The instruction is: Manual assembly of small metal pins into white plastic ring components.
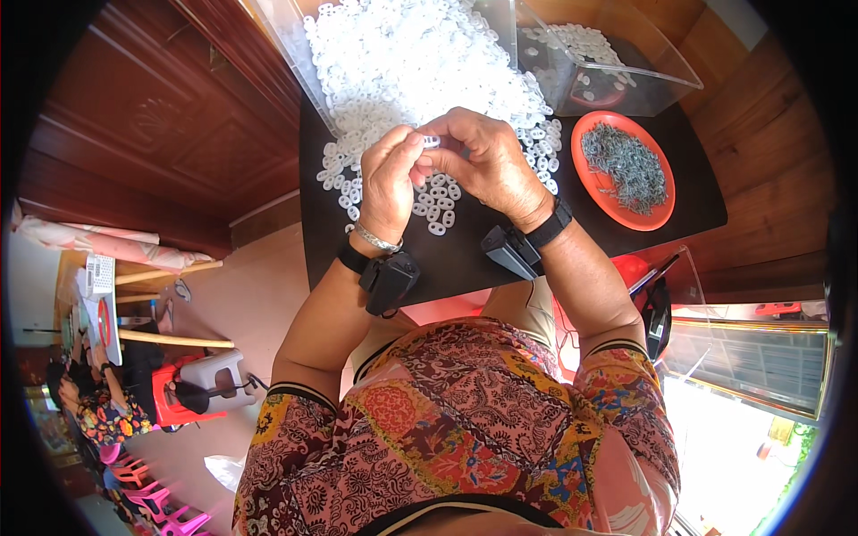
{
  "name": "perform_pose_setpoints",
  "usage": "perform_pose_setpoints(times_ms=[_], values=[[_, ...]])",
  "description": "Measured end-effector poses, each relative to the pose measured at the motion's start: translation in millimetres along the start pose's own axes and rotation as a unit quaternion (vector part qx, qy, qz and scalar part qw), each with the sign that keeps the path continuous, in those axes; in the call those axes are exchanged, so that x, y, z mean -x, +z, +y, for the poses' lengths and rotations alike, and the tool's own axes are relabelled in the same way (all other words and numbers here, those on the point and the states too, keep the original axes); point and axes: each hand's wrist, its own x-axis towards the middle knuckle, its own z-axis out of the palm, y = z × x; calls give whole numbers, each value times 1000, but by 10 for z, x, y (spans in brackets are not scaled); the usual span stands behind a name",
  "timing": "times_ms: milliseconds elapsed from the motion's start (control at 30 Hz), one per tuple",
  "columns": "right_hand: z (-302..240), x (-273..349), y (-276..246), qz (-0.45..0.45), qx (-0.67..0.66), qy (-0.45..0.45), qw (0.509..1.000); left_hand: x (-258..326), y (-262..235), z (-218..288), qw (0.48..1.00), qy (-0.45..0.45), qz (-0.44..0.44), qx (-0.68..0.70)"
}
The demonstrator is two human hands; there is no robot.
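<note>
white plastic rings (420, 62), glossy orange plate (590, 179), matt black tabletop (465, 259)

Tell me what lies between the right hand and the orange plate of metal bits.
In the head view, loose white plastic rings on the black table lie between the right hand and the orange plate; otherwise that stretch is bare.

two hands at work: left hand (391, 179), right hand (483, 161), one small white ring (431, 141) pinched between them. white rings (402, 62) heaped beyond the hands, too many to count. one orange plate (583, 165) right of the right hand. two clear bins (626, 76) beyond. two wrist devices (390, 281).
</note>
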Motion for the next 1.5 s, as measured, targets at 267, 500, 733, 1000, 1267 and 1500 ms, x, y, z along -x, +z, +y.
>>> perform_pose_setpoints(times_ms=[267, 500, 733, 1000, 1267, 1500], values=[[-10, -2, 7, 10, 38, -46, 998, 32, 39, -4, 1000, 2, 27, 14], [23, 30, 13, 8, 36, -40, 998, 56, 88, -23, 998, 20, 38, 36], [141, 0, 48, 17, 68, -56, 996, -35, 14, -161, 999, 3, 44, 13], [17, -54, -203, 58, 153, -20, 986, -126, -22, -289, 998, 10, 65, -1], [12, -399, -1011, 138, 291, -48, 945, -127, -36, -300, 998, 12, 61, 10], [-147, -657, -1613, 229, 523, -74, 818, -186, -15, -326, 998, 24, 53, 2]])
